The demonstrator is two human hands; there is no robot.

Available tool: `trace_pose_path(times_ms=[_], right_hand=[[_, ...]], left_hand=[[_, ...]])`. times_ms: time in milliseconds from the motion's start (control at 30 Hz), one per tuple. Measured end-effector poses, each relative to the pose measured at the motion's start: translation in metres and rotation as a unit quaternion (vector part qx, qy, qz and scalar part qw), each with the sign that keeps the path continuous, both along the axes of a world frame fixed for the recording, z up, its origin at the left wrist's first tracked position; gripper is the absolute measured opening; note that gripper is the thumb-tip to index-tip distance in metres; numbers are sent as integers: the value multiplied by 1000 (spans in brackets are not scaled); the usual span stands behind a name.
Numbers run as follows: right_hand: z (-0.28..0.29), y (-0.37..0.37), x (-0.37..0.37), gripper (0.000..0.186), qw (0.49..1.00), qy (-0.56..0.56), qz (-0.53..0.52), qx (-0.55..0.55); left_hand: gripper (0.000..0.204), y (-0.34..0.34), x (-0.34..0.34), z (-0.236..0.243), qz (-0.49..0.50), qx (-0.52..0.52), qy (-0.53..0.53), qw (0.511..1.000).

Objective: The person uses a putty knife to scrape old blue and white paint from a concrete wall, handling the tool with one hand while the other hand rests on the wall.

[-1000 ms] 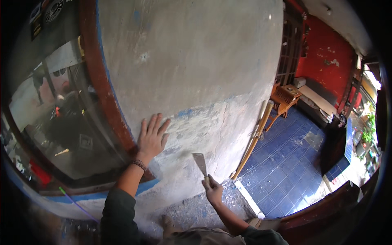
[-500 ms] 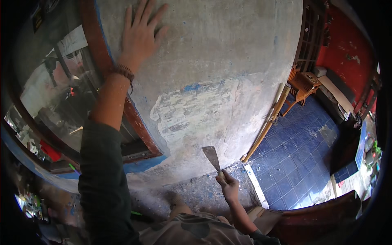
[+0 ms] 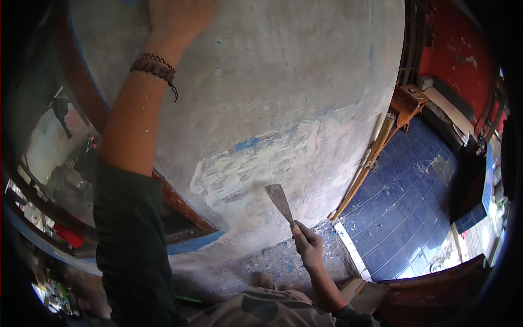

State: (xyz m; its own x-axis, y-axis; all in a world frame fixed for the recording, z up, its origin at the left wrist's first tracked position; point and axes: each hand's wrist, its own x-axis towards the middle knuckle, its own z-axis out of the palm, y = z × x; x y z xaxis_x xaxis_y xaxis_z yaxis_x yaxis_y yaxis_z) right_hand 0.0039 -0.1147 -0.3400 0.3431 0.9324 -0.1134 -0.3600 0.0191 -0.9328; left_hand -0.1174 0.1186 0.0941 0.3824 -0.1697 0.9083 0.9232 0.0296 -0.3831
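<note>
My right hand (image 3: 309, 248) is closed around the handle of a putty knife (image 3: 280, 203), whose flat metal blade points up and stands in front of the wall; I cannot tell whether it touches. The grey wall (image 3: 272, 82) has a rough, pale scraped patch (image 3: 234, 177) with a streak of blue paint. High on the left, my left hand (image 3: 182, 16) is raised against the bare upper wall, its fingers cut off by the top edge and the thumb's base spread out. A braided bracelet (image 3: 152, 66) circles that wrist.
A brown-framed window (image 3: 182, 204) with a blue painted border is at left. Bamboo poles (image 3: 366, 169) lean at the wall's right edge. Beyond are blue floor tiles (image 3: 392, 201), a wooden chair (image 3: 409, 103) and a red wall (image 3: 457, 49). Paint flakes litter the ground (image 3: 272, 261).
The view has shifted, so the window sits further left. My left hand has moved up, its spread fingers leaving the picture. My right hand still holds the putty knife, its blade slightly higher.
</note>
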Motion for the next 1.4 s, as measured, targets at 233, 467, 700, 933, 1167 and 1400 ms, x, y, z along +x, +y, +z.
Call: trace_pose_path(times_ms=[233,467,700,933,1167,1400], right_hand=[[11,20,26,36,997,-38,-36,56],[20,41,78,38,996,23,-8,87],[18,56,142,37,988,64,39,136],[20,72,188,42,981,17,66,182],[25,83,215,44,977,19,80,199],[30,91,228,43,976,45,95,189]], left_hand=[[72,0,51,-13,9,-15,-9,1000],[74,13,81,-26,-61,-71,67,993],[77,33,127,-35,29,48,78,995],[79,14,167,-30,48,-16,66,997],[82,5,183,-27,28,-87,39,995],[76,26,173,-52,-79,-55,105,990]])
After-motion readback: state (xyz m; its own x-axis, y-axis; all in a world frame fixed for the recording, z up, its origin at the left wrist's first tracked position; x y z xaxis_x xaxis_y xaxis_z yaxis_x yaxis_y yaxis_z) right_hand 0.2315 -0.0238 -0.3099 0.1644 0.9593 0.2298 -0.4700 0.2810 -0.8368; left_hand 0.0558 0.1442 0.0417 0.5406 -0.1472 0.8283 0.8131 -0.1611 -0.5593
